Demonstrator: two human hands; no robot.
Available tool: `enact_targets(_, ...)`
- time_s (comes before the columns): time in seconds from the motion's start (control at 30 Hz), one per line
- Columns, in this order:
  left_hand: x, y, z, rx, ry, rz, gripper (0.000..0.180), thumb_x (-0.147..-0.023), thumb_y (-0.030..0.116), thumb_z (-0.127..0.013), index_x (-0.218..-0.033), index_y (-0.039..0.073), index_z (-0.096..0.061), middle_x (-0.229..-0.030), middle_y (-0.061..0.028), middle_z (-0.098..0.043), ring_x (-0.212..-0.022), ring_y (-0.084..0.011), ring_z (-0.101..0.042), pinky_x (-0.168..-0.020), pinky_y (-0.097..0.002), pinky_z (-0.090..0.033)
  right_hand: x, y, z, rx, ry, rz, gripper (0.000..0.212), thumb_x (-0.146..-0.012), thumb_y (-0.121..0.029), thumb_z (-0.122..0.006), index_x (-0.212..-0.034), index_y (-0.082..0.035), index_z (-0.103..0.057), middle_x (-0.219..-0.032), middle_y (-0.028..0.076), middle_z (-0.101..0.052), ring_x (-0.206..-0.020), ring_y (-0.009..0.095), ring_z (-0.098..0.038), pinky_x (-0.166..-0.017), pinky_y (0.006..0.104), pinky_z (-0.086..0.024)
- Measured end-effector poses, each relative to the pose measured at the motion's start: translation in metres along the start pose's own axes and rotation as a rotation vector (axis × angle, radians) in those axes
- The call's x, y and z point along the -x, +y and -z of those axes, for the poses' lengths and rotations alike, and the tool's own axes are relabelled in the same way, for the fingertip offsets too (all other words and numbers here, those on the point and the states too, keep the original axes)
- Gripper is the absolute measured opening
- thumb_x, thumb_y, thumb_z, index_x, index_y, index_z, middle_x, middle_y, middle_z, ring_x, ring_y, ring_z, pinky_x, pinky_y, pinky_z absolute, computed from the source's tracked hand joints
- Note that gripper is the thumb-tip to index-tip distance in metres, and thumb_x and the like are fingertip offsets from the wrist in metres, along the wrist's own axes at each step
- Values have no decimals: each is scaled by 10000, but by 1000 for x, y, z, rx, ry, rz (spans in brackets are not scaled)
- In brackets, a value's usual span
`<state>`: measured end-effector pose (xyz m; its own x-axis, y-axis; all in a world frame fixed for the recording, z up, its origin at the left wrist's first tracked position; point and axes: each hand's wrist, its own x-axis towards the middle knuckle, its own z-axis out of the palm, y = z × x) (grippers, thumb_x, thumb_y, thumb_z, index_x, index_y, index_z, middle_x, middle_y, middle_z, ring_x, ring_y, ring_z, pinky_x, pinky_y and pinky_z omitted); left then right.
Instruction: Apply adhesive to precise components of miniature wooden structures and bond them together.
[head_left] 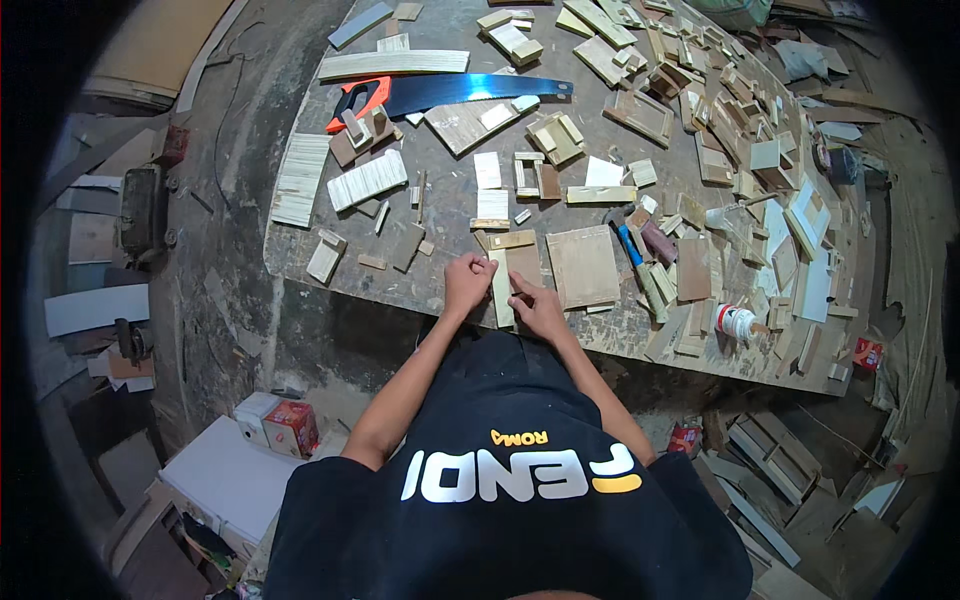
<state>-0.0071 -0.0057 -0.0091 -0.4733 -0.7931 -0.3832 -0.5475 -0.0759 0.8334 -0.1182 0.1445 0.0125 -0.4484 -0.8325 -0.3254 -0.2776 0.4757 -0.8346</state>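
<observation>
A narrow pale wood strip (502,290) lies lengthwise at the table's near edge, pointing away from me. My left hand (468,283) is closed at its left side, thumb and forefinger pinching the strip near its far end. From the right, my right hand (538,308) has curled fingers closed against the strip's other edge. Beside and partly under the strip lies a brown flat board (528,262). A small wood block (512,239) sits crosswise just beyond the strip. To the right rests a square wooden panel (583,267).
A handsaw (470,92) with an orange-black handle lies at the back left. A blue-handled hammer (630,246) is right of the panel. Farther right stands a white bottle (735,322). Wood offcuts crowd the table (310,262), especially its right side.
</observation>
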Motion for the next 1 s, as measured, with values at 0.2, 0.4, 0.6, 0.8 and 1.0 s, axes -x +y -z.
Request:
enact_targets(0.2,2,12,4,34,-18,58,250,-825,228,-742,-828,-19,-701,-629,-67,-667,-503,-120,-612,-468,-299,-500,0,-4,3,-5,-17,-20,565,-826,-141,-692,-1370,-179,-544,-899,188,-702,-752,274,-690,-743,356,-537)
enact_targets(0.4,4,21,5,16,-7,20,208,-822,178,-738,-781,-15,-673,-589,-67,-648,-500,-125,-608,-483,-295,-487,-1,7,0,-4,-2,-6,569,-830,-111,-704,-1372,-195,-551,-862,148,-720,-701,163,-671,-720,309,-538)
enact_targets(0.6,0,9,3,81,-41,61,249,-820,225,-750,-798,-18,-700,-628,-50,-661,-519,-106,-601,-484,-282,-486,-1,11,-4,-12,20,21,572,-831,-98,-701,-1374,-192,-549,-860,144,-721,-683,143,-653,-710,298,-536)
enact_targets(0.8,2,21,6,69,-44,76,251,-817,224,-753,-790,-19,-698,-611,-57,-655,-523,-104,-603,-503,-289,-493,-2,15,-4,-6,18,30,575,-829,-97,-702,-1376,-186,-549,-832,130,-716,-673,131,-647,-700,296,-534)
enact_targets(1.0,1,19,4,27,-3,32,229,-825,185,-738,-738,-19,-683,-558,-66,-635,-480,-135,-619,-475,-299,-498,-2,9,-1,15,9,10,568,-826,-107,-706,-1368,-183,-557,-843,139,-715,-671,146,-650,-705,301,-535)
